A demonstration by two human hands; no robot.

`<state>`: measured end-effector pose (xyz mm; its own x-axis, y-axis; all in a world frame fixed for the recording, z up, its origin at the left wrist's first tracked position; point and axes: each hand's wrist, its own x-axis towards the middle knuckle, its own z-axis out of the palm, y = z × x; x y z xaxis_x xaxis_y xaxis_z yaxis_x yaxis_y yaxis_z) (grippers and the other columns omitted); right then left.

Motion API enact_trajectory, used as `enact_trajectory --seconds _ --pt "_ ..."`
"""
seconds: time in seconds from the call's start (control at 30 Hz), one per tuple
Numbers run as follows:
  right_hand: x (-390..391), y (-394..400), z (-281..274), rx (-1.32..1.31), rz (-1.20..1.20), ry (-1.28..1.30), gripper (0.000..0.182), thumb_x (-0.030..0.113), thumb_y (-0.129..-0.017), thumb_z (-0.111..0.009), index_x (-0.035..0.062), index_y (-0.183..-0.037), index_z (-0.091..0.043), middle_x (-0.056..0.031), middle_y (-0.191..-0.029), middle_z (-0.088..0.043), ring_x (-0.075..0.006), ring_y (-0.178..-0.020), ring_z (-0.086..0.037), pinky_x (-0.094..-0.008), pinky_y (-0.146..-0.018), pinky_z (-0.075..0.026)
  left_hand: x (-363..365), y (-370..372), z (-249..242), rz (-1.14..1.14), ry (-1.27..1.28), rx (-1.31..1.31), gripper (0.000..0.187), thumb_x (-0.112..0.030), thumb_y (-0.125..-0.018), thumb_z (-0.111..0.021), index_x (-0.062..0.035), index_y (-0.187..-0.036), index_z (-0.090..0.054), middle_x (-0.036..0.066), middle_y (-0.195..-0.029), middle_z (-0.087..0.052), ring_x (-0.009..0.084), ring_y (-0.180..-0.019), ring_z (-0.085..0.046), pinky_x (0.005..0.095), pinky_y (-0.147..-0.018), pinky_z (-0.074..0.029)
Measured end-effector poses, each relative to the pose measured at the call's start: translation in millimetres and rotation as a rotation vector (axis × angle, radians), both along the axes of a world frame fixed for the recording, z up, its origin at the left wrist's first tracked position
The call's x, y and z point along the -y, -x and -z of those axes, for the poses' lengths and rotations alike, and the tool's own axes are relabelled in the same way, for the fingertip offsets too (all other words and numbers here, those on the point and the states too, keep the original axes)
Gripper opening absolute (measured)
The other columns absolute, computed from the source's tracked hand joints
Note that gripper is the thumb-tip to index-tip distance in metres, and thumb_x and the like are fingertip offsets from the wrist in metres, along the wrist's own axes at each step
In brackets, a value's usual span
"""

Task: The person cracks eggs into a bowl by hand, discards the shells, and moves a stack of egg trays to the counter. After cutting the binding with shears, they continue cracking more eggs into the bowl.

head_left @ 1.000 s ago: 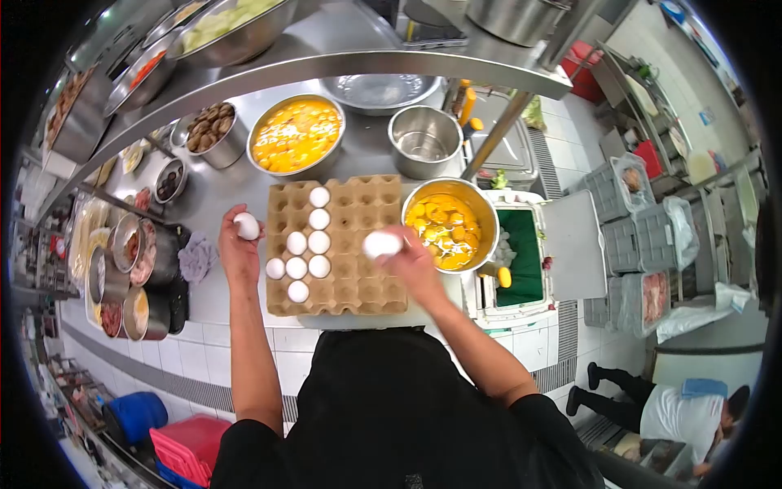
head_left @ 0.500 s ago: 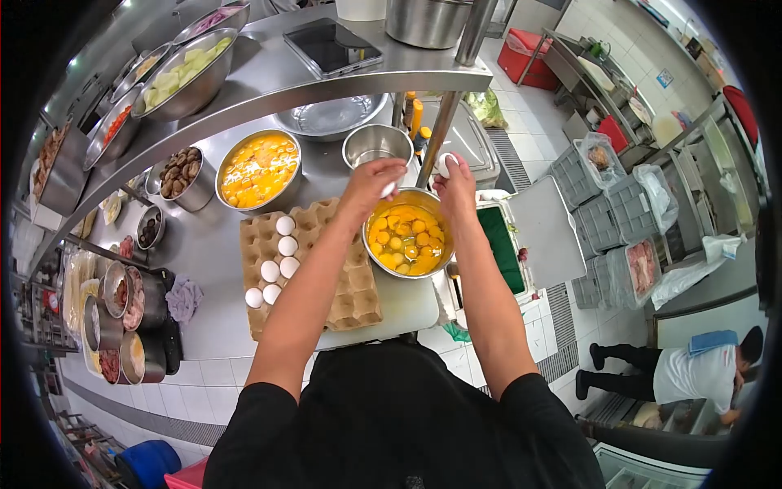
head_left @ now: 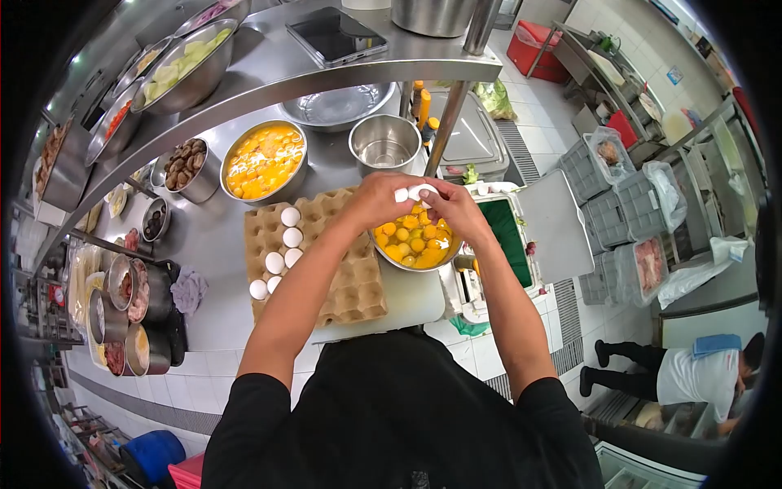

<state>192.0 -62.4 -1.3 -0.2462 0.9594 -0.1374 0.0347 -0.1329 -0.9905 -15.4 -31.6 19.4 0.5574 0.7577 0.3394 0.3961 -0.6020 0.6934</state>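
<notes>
Above a metal bowl of cracked eggs [head_left: 417,243], my two hands meet. My left hand [head_left: 379,200] is closed around a white egg [head_left: 401,195], mostly covered by the fingers. A second white egg [head_left: 421,192] is gripped in my right hand [head_left: 458,210], close against the first; whether either shell is cracked I cannot make out. Left of the bowl, under my left forearm, lies a cardboard egg tray [head_left: 346,281] with several whole eggs [head_left: 274,262] in its left part and bare hollows elsewhere.
A larger bowl of yolks [head_left: 265,161] stands behind the tray. An empty metal pot [head_left: 384,145] and a wide basin [head_left: 338,106] sit beneath a steel shelf rail [head_left: 326,92]. A shelf post [head_left: 448,126] rises close to my right hand. A person in white [head_left: 692,375] bends at far right.
My hands were apart, each with an egg, the right one higher near the post. They have come together over the bowl, the eggs now side by side. The view has shifted slightly.
</notes>
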Motion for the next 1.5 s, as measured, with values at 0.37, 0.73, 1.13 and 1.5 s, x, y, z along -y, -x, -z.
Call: enact_trajectory --seconds 0.37,0.73,1.13,1.5 --pt "16 -9 -28 0.399 0.186 -0.415 0.045 0.026 -0.089 -0.072 -0.0001 -0.125 -0.062 -0.016 -0.107 -0.07 -0.0187 -0.086 -0.065 -0.0314 -0.078 -0.051 1 -25 -20 0.059 -0.154 -0.015 0.043 -0.012 -0.078 -0.069 -0.0101 -0.121 -0.066 0.013 -0.116 -0.068 0.0312 -0.101 -0.066 0.0361 -0.087 -0.053" --pt "44 -63 -29 0.807 0.541 -0.607 0.043 0.02 -0.092 -0.065 0.0042 -0.131 -0.056 -0.0203 -0.126 -0.058 -0.0359 -0.107 -0.061 -0.0418 -0.091 -0.049 -3 -164 29 0.135 1.203 1.003 0.065 -0.052 -0.097 -0.056 -0.0028 -0.139 -0.047 0.013 -0.129 -0.057 0.0205 -0.113 -0.057 0.0343 -0.096 -0.047" --pt "-80 6 14 -0.442 0.843 -0.067 0.042 0.029 -0.099 -0.056 0.0097 -0.135 -0.047 -0.0028 -0.085 -0.055 -0.0108 -0.054 -0.045 -0.0264 -0.05 -0.041 -18 -30 24 -0.277 0.929 0.861 0.034 -0.03 -0.1 -0.055 -0.0044 -0.122 -0.061 0.007 -0.108 -0.066 0.0164 -0.087 -0.064 0.0312 -0.079 -0.054" --pt "-5 8 4 -0.421 0.262 0.088 0.029 0.027 -0.099 -0.062 0.0031 -0.115 -0.063 -0.0011 -0.086 -0.065 -0.0084 -0.062 -0.057 -0.0233 -0.056 -0.049 -22 -21 10 0.075 0.508 0.224 0.041 -0.004 -0.083 -0.072 -0.0019 -0.124 -0.064 0.005 -0.103 -0.07 0.0101 -0.085 -0.066 0.0245 -0.074 -0.054"
